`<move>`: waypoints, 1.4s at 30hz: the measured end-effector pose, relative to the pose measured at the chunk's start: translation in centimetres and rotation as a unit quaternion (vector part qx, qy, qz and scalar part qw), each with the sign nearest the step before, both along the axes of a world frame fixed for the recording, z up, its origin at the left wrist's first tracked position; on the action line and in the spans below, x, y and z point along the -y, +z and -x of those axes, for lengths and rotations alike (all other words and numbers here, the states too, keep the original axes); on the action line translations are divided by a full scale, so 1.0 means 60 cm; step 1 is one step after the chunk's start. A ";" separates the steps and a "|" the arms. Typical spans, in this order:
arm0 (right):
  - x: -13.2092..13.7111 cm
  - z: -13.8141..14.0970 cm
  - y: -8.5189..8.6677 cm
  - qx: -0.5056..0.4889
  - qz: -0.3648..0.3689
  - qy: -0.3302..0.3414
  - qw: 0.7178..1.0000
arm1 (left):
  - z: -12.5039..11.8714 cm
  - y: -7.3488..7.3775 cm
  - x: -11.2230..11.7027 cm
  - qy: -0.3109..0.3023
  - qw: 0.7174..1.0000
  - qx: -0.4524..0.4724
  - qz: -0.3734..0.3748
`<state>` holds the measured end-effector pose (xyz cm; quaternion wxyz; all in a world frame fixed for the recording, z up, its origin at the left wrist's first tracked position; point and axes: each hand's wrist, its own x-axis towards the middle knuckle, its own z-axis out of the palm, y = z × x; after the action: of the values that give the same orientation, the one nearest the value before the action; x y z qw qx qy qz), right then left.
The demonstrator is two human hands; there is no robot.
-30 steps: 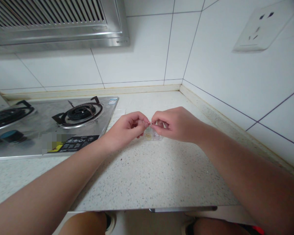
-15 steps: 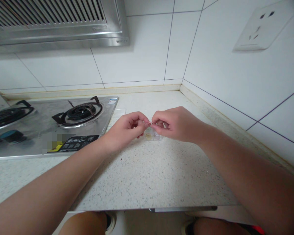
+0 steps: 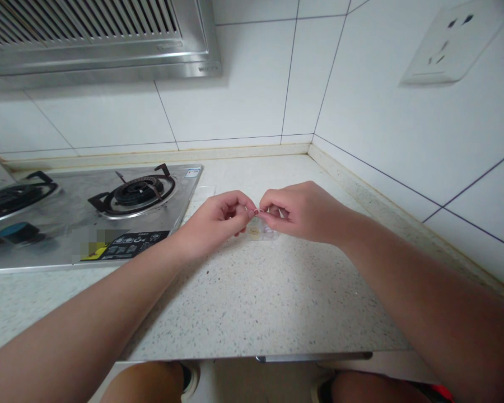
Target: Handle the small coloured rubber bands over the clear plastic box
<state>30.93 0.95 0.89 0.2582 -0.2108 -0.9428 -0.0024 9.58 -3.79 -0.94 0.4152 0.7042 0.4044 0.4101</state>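
Observation:
Above the counter, my left hand point(image 3: 218, 221) and my right hand point(image 3: 304, 211) meet fingertip to fingertip. Both are closed in a pinch on a small reddish band point(image 3: 256, 212), which shows only as a thin loop between the fingertips. Its exact kind is too small to tell. Just below and behind the fingers lies a small clear plastic box point(image 3: 264, 235) with round compartments, one showing something yellowish and another something purplish. My hands partly cover this box.
A steel gas stove point(image 3: 69, 224) with black burners is on the left, under a range hood point(image 3: 109, 67). Pale speckled countertop point(image 3: 252, 302) runs to the tiled corner. A clear flat piece point(image 3: 204, 193) lies by the stove's edge. A wall socket point(image 3: 439, 50) is upper right.
Both hands keep their pinch in nearly the same place. The reddish band shows slightly more as a loop between the fingertips, and the view has shifted a little.

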 end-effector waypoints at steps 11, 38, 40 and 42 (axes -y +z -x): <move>0.001 0.001 0.001 0.007 0.001 0.000 1.000 | 0.000 0.002 0.000 0.003 1.000 -0.007 0.001; 0.000 0.002 0.001 0.012 -0.010 -0.001 1.000 | 0.001 0.002 -0.001 -0.002 1.000 -0.009 -0.006; 0.000 0.002 0.000 0.013 -0.009 -0.003 1.000 | 0.001 0.002 -0.001 -0.004 1.000 -0.009 -0.008; 0.001 0.002 0.000 0.014 -0.007 -0.004 1.000 | 0.001 0.002 0.000 -0.003 1.000 -0.012 -0.006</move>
<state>30.83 0.91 0.91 0.2464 -0.2125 -0.9455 -0.0134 9.51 -3.77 -0.84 0.4071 0.7128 0.4050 0.4027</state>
